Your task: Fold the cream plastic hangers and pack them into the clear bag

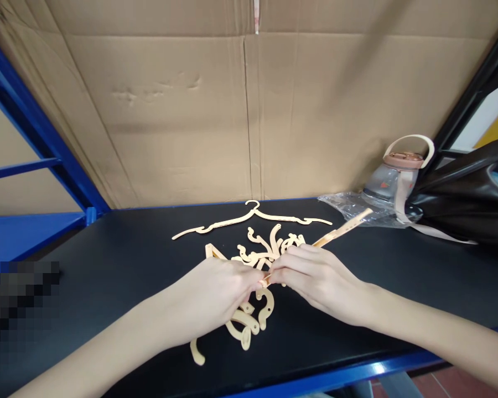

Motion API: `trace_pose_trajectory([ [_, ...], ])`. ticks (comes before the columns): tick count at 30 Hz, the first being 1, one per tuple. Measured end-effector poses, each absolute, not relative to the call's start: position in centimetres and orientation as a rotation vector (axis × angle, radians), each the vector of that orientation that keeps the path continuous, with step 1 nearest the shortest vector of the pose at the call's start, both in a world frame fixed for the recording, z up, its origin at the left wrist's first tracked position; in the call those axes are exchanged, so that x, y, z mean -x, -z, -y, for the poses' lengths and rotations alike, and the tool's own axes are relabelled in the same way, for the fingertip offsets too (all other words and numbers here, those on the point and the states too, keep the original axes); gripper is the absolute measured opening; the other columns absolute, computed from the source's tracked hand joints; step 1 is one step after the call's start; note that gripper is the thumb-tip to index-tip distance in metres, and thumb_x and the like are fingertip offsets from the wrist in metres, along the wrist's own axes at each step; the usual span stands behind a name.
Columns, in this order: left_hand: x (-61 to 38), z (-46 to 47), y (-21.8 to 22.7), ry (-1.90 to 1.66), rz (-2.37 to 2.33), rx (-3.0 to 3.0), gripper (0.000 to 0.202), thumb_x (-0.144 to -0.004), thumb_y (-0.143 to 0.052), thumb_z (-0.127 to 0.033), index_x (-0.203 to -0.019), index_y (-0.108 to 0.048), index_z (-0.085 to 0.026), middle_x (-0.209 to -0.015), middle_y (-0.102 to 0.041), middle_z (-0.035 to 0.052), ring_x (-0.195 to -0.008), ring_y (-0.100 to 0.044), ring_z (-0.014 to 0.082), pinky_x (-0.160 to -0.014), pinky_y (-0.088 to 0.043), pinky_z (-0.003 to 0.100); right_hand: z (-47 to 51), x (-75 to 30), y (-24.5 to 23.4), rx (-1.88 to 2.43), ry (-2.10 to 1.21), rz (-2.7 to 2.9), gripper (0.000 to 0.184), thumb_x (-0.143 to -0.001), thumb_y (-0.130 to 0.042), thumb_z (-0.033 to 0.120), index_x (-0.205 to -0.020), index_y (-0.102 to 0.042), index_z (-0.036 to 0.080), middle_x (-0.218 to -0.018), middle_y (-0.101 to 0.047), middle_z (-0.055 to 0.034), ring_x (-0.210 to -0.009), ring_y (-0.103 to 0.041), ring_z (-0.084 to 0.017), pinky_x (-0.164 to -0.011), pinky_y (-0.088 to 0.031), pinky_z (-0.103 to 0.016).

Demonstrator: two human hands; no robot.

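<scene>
My left hand and my right hand meet above a pile of cream plastic hanger parts. A long, narrow hanger arm sticks out up and to the right from my closed right hand. My left fingers pinch a cream hanger piece at the point where both hands come together; its full shape is hidden. Another angled piece shows behind my left hand, and I cannot tell if it is held. Curved hook parts lie below the hands. Behind the pile lies an assembled hanger.
The black tabletop has a blue metal frame at left and a cardboard wall behind. At right stand a water bottle with a strap, clear plastic wrap and a black bag. A short curved piece lies near the front.
</scene>
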State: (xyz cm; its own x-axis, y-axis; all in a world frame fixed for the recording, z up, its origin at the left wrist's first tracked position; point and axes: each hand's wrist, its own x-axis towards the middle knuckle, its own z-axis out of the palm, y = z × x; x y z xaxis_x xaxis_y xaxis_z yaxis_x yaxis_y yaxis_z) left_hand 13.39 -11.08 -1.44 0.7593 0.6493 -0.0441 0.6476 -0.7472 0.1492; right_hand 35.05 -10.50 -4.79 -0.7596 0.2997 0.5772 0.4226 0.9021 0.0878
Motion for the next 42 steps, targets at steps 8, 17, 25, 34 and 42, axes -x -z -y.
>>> trace_pose_trajectory([
  [8,-14.1,11.4,1.9,0.074,-1.189,-2.873,0.026,-0.08,-0.04,0.002,-0.082,-0.058,-0.017,-0.076,-0.064,0.0029,-0.066,-0.061,0.0174,-0.054,-0.038,0.024,10.5,-35.1,4.9,0.564,0.261,2.516,0.021,-0.095,-0.041,0.01,-0.092,-0.061,0.015,-0.088,-0.065,-0.0048,-0.076,-0.056,-0.014,-0.069,-0.043,-0.026],
  [17,-14.5,11.8,2.3,0.258,-1.324,-2.95,0.044,-0.076,-0.043,0.006,-0.114,-0.056,-0.013,-0.09,-0.069,0.0089,-0.08,-0.067,0.0239,-0.062,-0.048,0.028,10.5,-35.0,5.1,0.629,0.124,2.458,0.018,-0.097,-0.04,0.015,-0.093,-0.058,0.015,-0.087,-0.065,-0.0054,-0.078,-0.058,-0.014,-0.07,-0.046,-0.027],
  [25,-13.5,10.8,3.5,-0.07,-1.189,-2.813,0.028,-0.085,-0.04,-0.002,-0.096,-0.06,-0.018,-0.076,-0.065,0.0033,-0.065,-0.063,0.0184,-0.056,-0.042,0.025,10.6,-34.6,6.1,0.642,0.305,2.44,0.019,-0.096,-0.041,0.012,-0.09,-0.06,0.013,-0.084,-0.065,-0.0056,-0.076,-0.057,-0.015,-0.069,-0.046,-0.027],
  [34,-13.2,10.7,3.6,-0.113,-1.107,-2.838,0.031,-0.084,-0.034,-0.002,-0.098,-0.057,-0.018,-0.07,-0.059,-0.0008,-0.055,-0.057,0.0132,-0.047,-0.037,0.021,10.9,-34.7,5.8,0.543,0.542,2.393,0.029,-0.096,-0.037,0.006,-0.086,-0.064,0.012,-0.083,-0.068,-0.0061,-0.077,-0.06,-0.015,-0.067,-0.046,-0.026],
  [42,-13.7,11.3,3.8,0.0,-1.211,-2.98,0.029,-0.087,-0.043,-0.009,-0.115,-0.051,-0.014,-0.077,-0.066,0.0035,-0.064,-0.065,0.017,-0.056,-0.046,0.023,10.9,-34.8,5.6,0.535,0.459,2.41,0.027,-0.095,-0.038,0.007,-0.088,-0.064,0.012,-0.08,-0.067,-0.0067,-0.075,-0.06,-0.016,-0.067,-0.048,-0.027],
])
